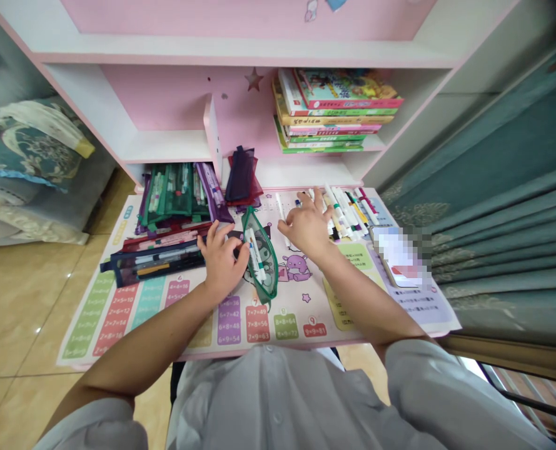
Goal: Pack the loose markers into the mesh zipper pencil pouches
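The green mesh zip pencil pouch (260, 257) lies open on the printed multiplication-table desk mat (132, 312), near the middle of the desk, with a white marker or two already showing inside it. It looks light and floppy, likely to sag and twist if lifted by one end, so the firmer zip edge or the near corner seems the best place to pinch it, with the mouth kept upward. The left hand (221, 257) rests beside the pouch's left edge, fingers curled loosely and touching or nearly touching the mesh (a firm grip cannot be made out). The right hand (308, 226) lies palm down to the pouch's right, fingers spread over the loose row of white-barrelled markers with coloured caps (348, 212); whether it has closed on one I cannot tell. The markers should be light, stiff and smooth, apt to roll. Both forearms reach forward from the body, wrists low over the mat.
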